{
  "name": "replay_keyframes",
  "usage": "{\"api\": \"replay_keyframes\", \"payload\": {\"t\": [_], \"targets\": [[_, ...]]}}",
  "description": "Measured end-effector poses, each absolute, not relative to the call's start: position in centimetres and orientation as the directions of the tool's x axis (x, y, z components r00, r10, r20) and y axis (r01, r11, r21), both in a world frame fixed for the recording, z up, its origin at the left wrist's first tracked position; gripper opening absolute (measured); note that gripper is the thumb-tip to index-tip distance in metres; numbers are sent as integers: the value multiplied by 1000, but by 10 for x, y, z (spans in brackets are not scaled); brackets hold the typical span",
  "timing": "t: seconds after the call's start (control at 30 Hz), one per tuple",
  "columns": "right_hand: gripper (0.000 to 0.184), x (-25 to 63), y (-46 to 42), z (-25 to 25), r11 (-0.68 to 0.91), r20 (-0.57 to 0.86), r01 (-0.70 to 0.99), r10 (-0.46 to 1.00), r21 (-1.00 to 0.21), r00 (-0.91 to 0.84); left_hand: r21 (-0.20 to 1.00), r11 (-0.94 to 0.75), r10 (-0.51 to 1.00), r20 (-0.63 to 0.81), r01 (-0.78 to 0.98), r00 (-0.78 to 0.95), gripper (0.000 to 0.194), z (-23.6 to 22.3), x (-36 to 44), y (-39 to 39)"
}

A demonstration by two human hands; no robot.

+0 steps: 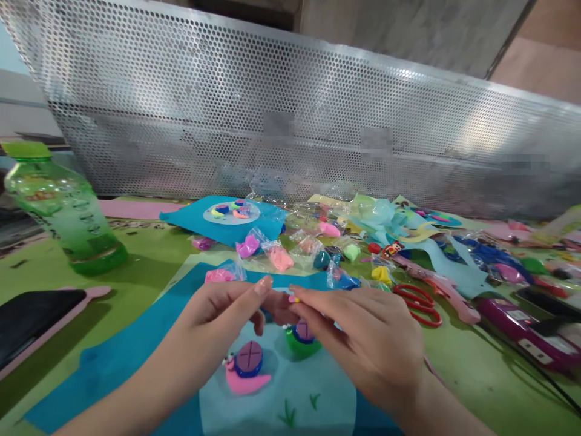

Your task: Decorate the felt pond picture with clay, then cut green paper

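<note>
My right hand [376, 339] pinches a tiny pink and yellow piece of clay [295, 299] between thumb and fingertips. Close beside it is my left hand [231, 306], its thumb raised and apart from its bent fingers; nothing shows in its grip. Both hands hover over a pale blue round sheet [254, 415] on blue paper [122, 357]. On the sheet lies a pink clay snail [242, 380] with a purple, blue-rimmed shell [249, 358]. A green clay snail [302, 346] is partly hidden by my right hand. Small green grass tufts [287, 415] lie below them.
A green bottle [66, 212] and a dark phone [36, 324] are at left. Bagged clay lumps [279, 257] lie beyond my hands. Red scissors [420, 303] and a purple device [526, 333] are at right. A second snail picture [190, 221] lies before the perforated metal panel [204, 103].
</note>
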State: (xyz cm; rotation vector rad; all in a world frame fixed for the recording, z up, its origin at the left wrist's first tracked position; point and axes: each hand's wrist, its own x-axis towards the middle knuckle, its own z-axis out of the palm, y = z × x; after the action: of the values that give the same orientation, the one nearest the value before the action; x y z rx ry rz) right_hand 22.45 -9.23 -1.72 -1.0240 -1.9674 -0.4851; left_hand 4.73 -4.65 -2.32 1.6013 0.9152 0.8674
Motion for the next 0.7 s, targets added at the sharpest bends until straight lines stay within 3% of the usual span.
{"api": "replay_keyframes", "payload": {"t": [0.17, 0.23, 0.3, 0.37, 0.43, 0.6, 0.7], "targets": [[11, 230, -88, -17, 568, 864, 822, 431, -36, -260, 971, -164, 928, 92, 173, 362, 37, -16, 45, -31], [10, 232, -87, -17, 553, 884, 833, 398, -17, -246, 936, -210, 942, 116, 282, 316, 39, -11, 41, -23], [9, 233, -85, -18, 537, 894, 844, 379, -1, -240, 797, -308, 938, 162, 519, 307, 41, -7, 33, -13], [10, 235, -82, -19, 526, 891, 850, 383, 8, -245, 562, -392, 919, 200, 729, 340, 41, -5, 23, -2], [12, 236, -80, -19, 518, 881, 855, 403, 2, -246, 426, -413, 911, 219, 805, 351, 40, -6, 12, 9], [15, 246, -74, -21, 486, 850, 874, 471, -26, -237, 334, -458, 888, 214, 824, 408, 45, -20, -2, 27], [18, 259, -74, -29, 407, 764, 913, 595, -16, -251, 306, -491, 871, 182, 815, 456, 54, -33, -2, 32]]}}
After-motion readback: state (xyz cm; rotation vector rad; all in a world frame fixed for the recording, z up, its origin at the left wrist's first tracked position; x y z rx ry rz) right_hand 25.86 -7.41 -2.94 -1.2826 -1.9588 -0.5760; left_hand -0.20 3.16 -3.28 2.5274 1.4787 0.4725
